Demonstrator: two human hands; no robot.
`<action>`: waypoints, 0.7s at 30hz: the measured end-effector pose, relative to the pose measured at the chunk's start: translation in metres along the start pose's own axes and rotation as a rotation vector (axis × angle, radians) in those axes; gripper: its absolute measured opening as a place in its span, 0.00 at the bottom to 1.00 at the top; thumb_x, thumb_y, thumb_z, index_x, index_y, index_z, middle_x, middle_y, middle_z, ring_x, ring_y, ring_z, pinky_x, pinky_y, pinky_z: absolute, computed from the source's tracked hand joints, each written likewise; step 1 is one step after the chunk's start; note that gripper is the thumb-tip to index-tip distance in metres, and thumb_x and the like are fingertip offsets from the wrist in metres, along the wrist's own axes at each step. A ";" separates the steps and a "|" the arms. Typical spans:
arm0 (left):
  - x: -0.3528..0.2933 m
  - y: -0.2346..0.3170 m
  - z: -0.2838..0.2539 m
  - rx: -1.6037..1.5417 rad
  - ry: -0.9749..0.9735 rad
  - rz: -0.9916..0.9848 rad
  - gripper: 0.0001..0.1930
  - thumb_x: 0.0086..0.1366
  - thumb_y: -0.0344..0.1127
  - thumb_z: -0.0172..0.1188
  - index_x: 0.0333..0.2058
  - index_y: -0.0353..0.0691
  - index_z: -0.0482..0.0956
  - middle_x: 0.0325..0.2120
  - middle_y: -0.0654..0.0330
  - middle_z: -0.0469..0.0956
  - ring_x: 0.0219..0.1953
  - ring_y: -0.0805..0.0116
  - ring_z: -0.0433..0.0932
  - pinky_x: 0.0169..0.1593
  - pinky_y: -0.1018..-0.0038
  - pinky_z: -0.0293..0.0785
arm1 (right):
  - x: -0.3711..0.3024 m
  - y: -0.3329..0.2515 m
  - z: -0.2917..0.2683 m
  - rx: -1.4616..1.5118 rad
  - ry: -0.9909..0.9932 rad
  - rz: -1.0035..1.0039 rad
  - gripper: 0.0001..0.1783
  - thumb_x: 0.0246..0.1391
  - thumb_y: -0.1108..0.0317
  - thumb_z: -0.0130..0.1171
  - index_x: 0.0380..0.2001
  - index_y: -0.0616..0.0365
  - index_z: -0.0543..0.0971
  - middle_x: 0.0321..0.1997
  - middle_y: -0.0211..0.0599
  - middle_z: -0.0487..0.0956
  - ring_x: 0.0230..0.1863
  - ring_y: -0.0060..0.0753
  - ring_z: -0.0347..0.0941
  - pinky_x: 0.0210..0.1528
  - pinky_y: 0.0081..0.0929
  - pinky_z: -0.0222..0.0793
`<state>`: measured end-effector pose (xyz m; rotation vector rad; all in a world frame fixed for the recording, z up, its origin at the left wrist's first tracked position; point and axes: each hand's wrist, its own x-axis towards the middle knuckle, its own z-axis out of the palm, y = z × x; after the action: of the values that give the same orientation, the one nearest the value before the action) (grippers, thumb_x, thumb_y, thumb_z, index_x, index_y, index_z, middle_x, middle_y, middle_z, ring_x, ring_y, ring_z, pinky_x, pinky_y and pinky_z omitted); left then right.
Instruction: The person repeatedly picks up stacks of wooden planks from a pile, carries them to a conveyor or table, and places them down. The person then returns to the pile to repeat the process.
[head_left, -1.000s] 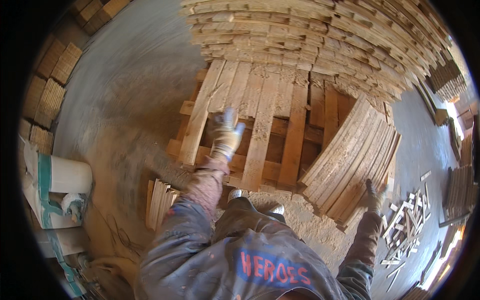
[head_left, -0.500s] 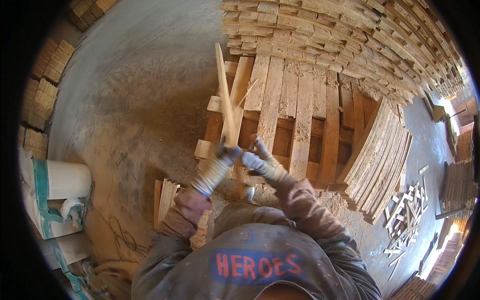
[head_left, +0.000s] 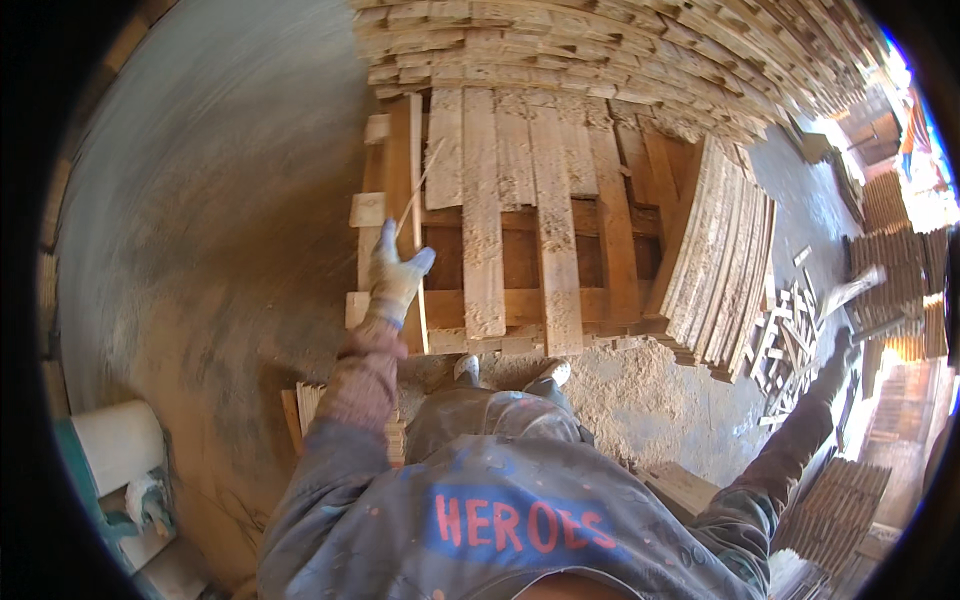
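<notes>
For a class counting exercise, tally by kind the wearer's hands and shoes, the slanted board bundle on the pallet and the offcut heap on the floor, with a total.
Hands: 2 (left hand, right hand)
Shoes: 2
Slanted board bundle: 1
Offcut heap: 1
Total: 6

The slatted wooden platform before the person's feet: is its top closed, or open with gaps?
Open with gaps: the platform's near planks lie apart, and a lower beam shows between them, right of the left hand.
</notes>
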<state>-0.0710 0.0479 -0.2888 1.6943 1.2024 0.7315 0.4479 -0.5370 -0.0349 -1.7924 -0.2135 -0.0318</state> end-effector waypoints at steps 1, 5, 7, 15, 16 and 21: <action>-0.006 0.000 0.004 -0.222 -0.034 -0.053 0.50 0.55 0.42 0.76 0.70 0.30 0.58 0.62 0.38 0.69 0.63 0.50 0.72 0.64 0.63 0.72 | 0.012 0.007 -0.003 -0.156 0.161 -0.238 0.37 0.69 0.55 0.57 0.72 0.62 0.59 0.62 0.47 0.76 0.61 0.37 0.75 0.67 0.38 0.68; -0.040 0.072 0.009 -0.489 -0.055 -0.071 0.51 0.56 0.40 0.78 0.71 0.32 0.55 0.65 0.39 0.65 0.62 0.53 0.72 0.59 0.64 0.78 | -0.081 0.100 0.231 -0.011 -0.644 0.041 0.28 0.64 0.60 0.60 0.65 0.54 0.70 0.62 0.43 0.74 0.60 0.38 0.73 0.66 0.37 0.69; -0.042 0.082 0.039 -0.269 -0.077 -0.028 0.55 0.56 0.46 0.77 0.74 0.41 0.50 0.68 0.36 0.58 0.68 0.44 0.63 0.68 0.54 0.67 | -0.177 0.055 0.355 -0.500 -0.865 -0.266 0.45 0.54 0.48 0.68 0.70 0.52 0.64 0.71 0.53 0.64 0.69 0.51 0.64 0.71 0.47 0.62; -0.041 0.116 0.081 0.649 -0.261 -0.144 0.62 0.53 0.46 0.77 0.76 0.52 0.39 0.73 0.38 0.46 0.72 0.35 0.55 0.70 0.51 0.63 | -0.281 0.036 0.458 -0.499 -0.870 -0.176 0.53 0.53 0.44 0.71 0.75 0.49 0.57 0.77 0.60 0.55 0.75 0.58 0.55 0.74 0.48 0.56; -0.041 0.114 0.076 0.566 -0.239 -0.126 0.63 0.52 0.44 0.78 0.76 0.51 0.39 0.73 0.37 0.47 0.71 0.36 0.57 0.70 0.53 0.64 | -0.283 0.049 0.452 -0.318 -0.908 -0.084 0.54 0.53 0.44 0.72 0.75 0.52 0.57 0.76 0.61 0.58 0.74 0.57 0.59 0.73 0.46 0.58; -0.067 0.104 0.040 -0.470 -0.440 -0.130 0.43 0.65 0.35 0.69 0.72 0.36 0.53 0.60 0.44 0.73 0.60 0.61 0.75 0.62 0.70 0.75 | -0.302 0.004 0.441 0.394 -1.168 0.703 0.72 0.42 0.38 0.79 0.75 0.67 0.48 0.63 0.48 0.73 0.61 0.38 0.72 0.60 0.38 0.71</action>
<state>-0.0192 -0.0406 -0.2087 1.2819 0.7514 0.4784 0.1109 -0.1491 -0.1818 -1.2153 -0.3613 1.4672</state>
